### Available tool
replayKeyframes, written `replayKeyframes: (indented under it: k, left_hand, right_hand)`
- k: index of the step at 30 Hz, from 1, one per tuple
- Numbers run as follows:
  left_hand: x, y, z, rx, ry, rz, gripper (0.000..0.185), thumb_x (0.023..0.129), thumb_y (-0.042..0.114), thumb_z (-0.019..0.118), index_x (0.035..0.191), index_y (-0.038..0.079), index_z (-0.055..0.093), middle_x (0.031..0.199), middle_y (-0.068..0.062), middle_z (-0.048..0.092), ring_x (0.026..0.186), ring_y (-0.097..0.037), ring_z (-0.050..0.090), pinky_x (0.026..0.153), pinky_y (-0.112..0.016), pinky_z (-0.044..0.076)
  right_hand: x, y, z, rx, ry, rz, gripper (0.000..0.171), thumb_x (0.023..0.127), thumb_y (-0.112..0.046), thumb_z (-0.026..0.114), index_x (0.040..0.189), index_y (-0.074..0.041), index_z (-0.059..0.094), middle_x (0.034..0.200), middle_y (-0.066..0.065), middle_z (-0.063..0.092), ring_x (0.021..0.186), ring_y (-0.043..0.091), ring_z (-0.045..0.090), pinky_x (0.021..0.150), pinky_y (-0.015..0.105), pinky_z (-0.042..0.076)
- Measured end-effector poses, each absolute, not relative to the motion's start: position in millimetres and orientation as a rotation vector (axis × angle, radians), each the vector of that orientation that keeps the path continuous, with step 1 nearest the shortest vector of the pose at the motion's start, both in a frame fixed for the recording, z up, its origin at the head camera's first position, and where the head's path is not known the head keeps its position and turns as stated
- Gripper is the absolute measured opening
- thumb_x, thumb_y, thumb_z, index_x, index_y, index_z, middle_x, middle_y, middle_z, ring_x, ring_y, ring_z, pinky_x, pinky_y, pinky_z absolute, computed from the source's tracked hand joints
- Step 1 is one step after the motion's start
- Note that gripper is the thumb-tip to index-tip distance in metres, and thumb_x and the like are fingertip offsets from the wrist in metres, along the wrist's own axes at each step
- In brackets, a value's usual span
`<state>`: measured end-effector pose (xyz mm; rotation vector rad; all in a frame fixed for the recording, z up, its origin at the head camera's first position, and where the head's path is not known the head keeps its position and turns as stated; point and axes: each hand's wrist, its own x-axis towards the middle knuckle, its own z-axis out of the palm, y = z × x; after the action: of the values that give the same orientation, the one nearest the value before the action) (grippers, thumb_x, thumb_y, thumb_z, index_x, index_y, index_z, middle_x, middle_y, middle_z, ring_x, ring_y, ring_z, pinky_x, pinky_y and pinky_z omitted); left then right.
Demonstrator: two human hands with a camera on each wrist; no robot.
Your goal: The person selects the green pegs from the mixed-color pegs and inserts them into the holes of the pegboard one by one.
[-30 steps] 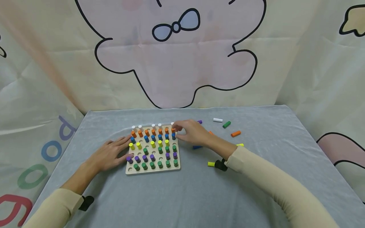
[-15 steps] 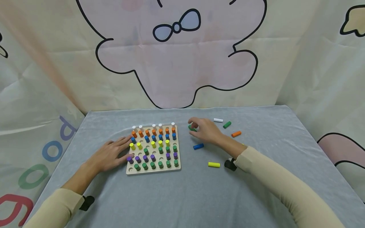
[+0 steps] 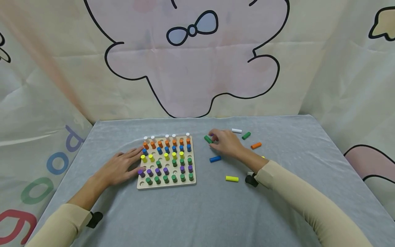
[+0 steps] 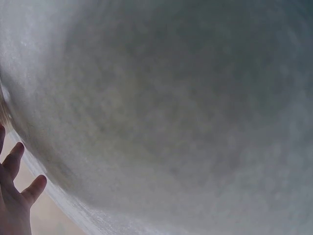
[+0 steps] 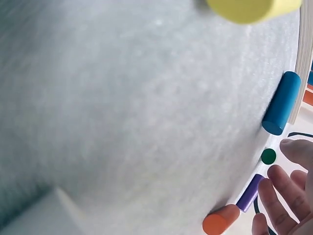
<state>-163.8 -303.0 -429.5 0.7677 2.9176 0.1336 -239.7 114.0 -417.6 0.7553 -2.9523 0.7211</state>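
Observation:
A pale wooden pegboard (image 3: 185,183) stands left of centre, with rows of white, orange, blue, yellow, green and purple pegs. My left hand (image 3: 123,166) rests at its left edge, fingers spread. Over the loose pegs to the right of the board is my right hand (image 3: 226,142), thumb and fingers apart. In the right wrist view a fingertip overlaps the end of a purple peg (image 5: 250,192). A green peg (image 3: 208,139) lies just left of the right fingertips. A blue peg (image 3: 215,159) lies below that hand.
Loose on the grey cloth (image 3: 197,219) are a white peg (image 3: 236,130), a second green peg (image 3: 246,135), an orange peg (image 3: 256,145) and a yellow peg (image 3: 232,178). Another orange peg (image 5: 221,219) shows in the right wrist view. A printed curtain (image 3: 197,85) hangs behind.
My right hand has moved right, away from the board's top right corner, to the loose pegs. A white peg is left standing at that corner. The left hand has stayed put.

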Motion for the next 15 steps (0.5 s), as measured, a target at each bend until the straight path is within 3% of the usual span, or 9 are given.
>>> replayKeyframes:
  k: [15]
  left_hand:
    - [-166.4,-306.0,-432.5,0.769,2.914,0.168,0.077,0.098,0.057,0.048,0.154,0.005,0.035,0.160,-0.016,0.031,0.143,-0.041,0.034,0.104,-0.067,0.034]
  right_hand:
    - [-243.4,112.6,-426.2,0.734,-2.934,0.648,0.034,0.086,-0.017,0.078,0.117,-0.007,0.067,0.094,0.004,0.072,0.083,0.017,0.066,0.074,0.036,0.054]
